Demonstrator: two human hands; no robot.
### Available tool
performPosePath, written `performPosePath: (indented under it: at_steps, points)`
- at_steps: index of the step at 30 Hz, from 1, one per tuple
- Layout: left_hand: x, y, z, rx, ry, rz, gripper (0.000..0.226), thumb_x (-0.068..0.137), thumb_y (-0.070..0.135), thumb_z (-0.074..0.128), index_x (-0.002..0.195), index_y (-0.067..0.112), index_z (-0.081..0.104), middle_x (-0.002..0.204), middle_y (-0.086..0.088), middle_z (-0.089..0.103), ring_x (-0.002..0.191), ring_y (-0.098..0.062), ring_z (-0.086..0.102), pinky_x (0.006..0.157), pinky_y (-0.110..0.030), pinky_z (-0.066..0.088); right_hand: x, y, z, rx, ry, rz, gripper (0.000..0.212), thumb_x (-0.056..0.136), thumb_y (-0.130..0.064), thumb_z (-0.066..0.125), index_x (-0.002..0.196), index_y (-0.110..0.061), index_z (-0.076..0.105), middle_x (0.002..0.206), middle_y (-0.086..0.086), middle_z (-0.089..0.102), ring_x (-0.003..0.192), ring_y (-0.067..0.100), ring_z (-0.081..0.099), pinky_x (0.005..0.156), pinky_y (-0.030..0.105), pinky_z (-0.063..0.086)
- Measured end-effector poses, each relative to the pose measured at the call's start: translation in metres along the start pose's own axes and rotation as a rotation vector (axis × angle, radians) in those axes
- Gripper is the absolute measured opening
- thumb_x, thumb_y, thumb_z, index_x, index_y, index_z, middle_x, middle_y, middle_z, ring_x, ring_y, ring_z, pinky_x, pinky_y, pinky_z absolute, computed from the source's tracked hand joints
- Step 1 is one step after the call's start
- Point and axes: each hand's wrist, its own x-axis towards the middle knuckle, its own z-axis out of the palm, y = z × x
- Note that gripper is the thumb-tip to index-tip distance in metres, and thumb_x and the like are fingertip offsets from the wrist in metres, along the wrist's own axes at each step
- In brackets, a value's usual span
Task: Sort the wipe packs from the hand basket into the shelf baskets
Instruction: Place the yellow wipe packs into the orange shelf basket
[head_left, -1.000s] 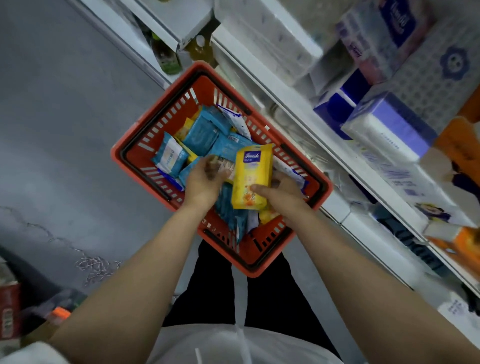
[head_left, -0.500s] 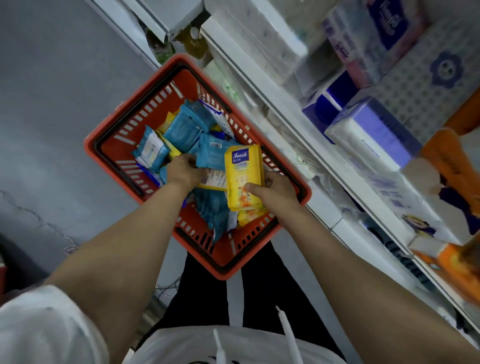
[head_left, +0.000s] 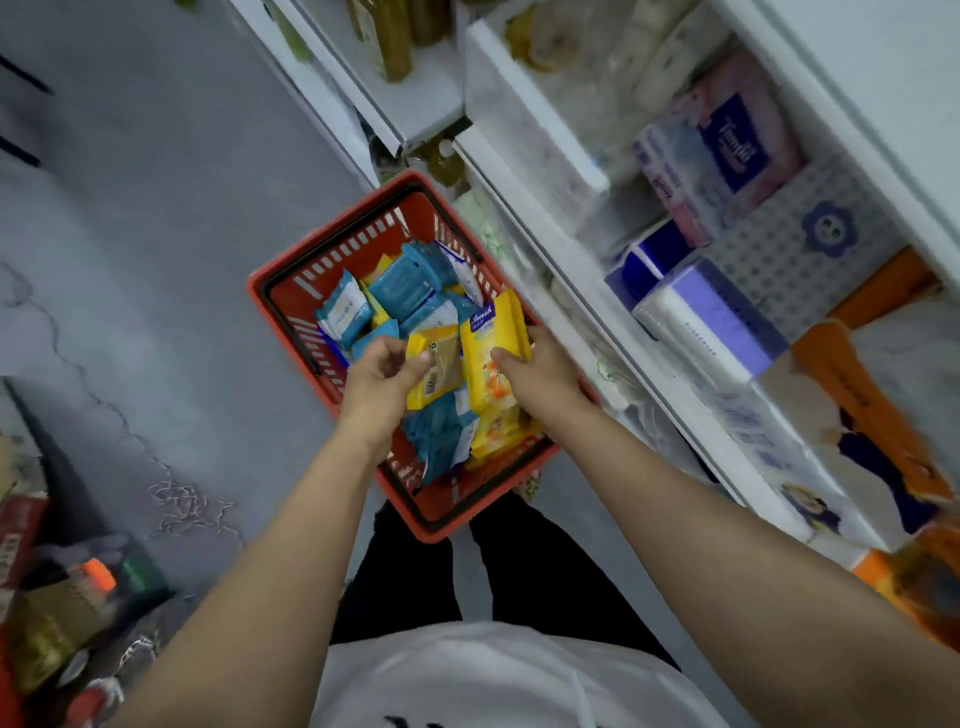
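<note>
A red hand basket (head_left: 332, 260) stands on the grey floor beside the white shelving, filled with several blue and yellow wipe packs. My left hand (head_left: 382, 379) grips a yellow wipe pack (head_left: 436, 366) turned label-down, its barcode side up, just above the basket. My right hand (head_left: 535, 374) holds another yellow wipe pack (head_left: 488, 343) with a blue logo, upright over the basket's right side. Blue wipe packs (head_left: 410, 286) lie in the middle and far part of the basket. No shelf basket is clearly visible.
White shelves (head_left: 571, 291) on the right carry tissue packs (head_left: 717, 322) and paper rolls. Bottles (head_left: 395, 41) stand on a lower shelf at the top. Boxes and clutter (head_left: 62, 613) sit at the lower left on the floor.
My left hand has lifted a second yellow pack out of the basket. The right hand keeps its yellow pack and has shifted slightly right. The camera has pulled back and up.
</note>
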Motion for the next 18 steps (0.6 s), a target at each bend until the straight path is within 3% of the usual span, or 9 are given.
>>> performPosePath:
  at_steps: [1, 3, 5, 7, 11, 15, 18]
  points:
    - [-0.008, 0.004, 0.003, 0.055, -0.016, 0.083, 0.014, 0.09, 0.018, 0.069, 0.084, 0.017, 0.055, 0.094, -0.006, 0.061, 0.089, -0.018, 0.059, 0.087, -0.049, 0.049, -0.005, -0.005, 0.004, 0.011, -0.011, -0.006, 0.042, 0.091, -0.039, 0.065, 0.126, -0.018, 0.056, 0.113, 0.001, 0.069, 0.095, 0.021, 0.067, 0.082, 0.032, 0.056]
    - [-0.023, 0.007, 0.008, 0.195, -0.073, 0.237, 0.019, 0.086, 0.018, 0.073, 0.08, 0.018, 0.055, 0.109, 0.0, 0.062, 0.105, -0.012, 0.057, 0.093, -0.038, 0.043, -0.017, -0.014, 0.008, 0.117, -0.026, -0.004, 0.046, 0.087, -0.045, 0.067, 0.123, -0.018, 0.06, 0.111, 0.004, 0.07, 0.099, 0.026, 0.068, 0.09, 0.047, 0.055]
    - [-0.04, 0.006, 0.009, 0.353, -0.124, 0.389, 0.023, 0.081, 0.017, 0.076, 0.075, 0.023, 0.055, 0.132, -0.002, 0.057, 0.129, -0.011, 0.046, 0.104, -0.031, 0.034, -0.037, -0.018, 0.009, 0.269, -0.031, -0.031, 0.048, 0.08, -0.048, 0.074, 0.116, -0.018, 0.064, 0.106, 0.004, 0.073, 0.097, 0.026, 0.07, 0.089, 0.051, 0.056]
    - [-0.046, 0.005, 0.011, 0.428, -0.153, 0.469, 0.022, 0.078, 0.015, 0.078, 0.077, 0.024, 0.058, 0.144, 0.001, 0.048, 0.136, -0.009, 0.038, 0.108, -0.026, 0.029, -0.044, -0.019, 0.007, 0.328, -0.032, -0.057, 0.048, 0.072, -0.045, 0.082, 0.108, -0.018, 0.068, 0.101, 0.004, 0.075, 0.093, 0.025, 0.072, 0.088, 0.051, 0.056]
    - [-0.068, 0.002, 0.005, 0.425, -0.332, 0.605, 0.034, 0.078, 0.019, 0.078, 0.105, 0.027, 0.06, 0.145, 0.01, 0.045, 0.138, -0.007, 0.037, 0.115, -0.032, 0.029, -0.081, -0.01, -0.001, 0.421, 0.066, -0.076, 0.042, 0.069, -0.028, 0.087, 0.104, -0.02, 0.067, 0.094, 0.001, 0.077, 0.087, 0.02, 0.074, 0.086, 0.047, 0.059]
    - [-0.083, 0.009, -0.007, 0.343, -0.327, 0.583, 0.052, 0.086, 0.02, 0.071, 0.132, 0.03, 0.049, 0.125, 0.011, 0.06, 0.121, -0.002, 0.051, 0.102, -0.042, 0.046, -0.127, 0.008, -0.007, 0.563, 0.126, -0.062, 0.048, 0.071, -0.01, 0.084, 0.114, -0.013, 0.061, 0.109, 0.013, 0.073, 0.094, 0.031, 0.072, 0.085, 0.053, 0.057]
    - [-0.087, 0.024, -0.002, 0.563, -0.251, 0.609, 0.072, 0.083, 0.034, 0.074, 0.146, 0.026, 0.039, 0.142, -0.002, 0.045, 0.134, -0.018, 0.035, 0.111, -0.035, 0.028, -0.168, 0.029, -0.015, 0.635, 0.125, -0.109, 0.047, 0.073, -0.007, 0.083, 0.114, -0.016, 0.06, 0.109, 0.01, 0.074, 0.096, 0.032, 0.072, 0.085, 0.055, 0.057]
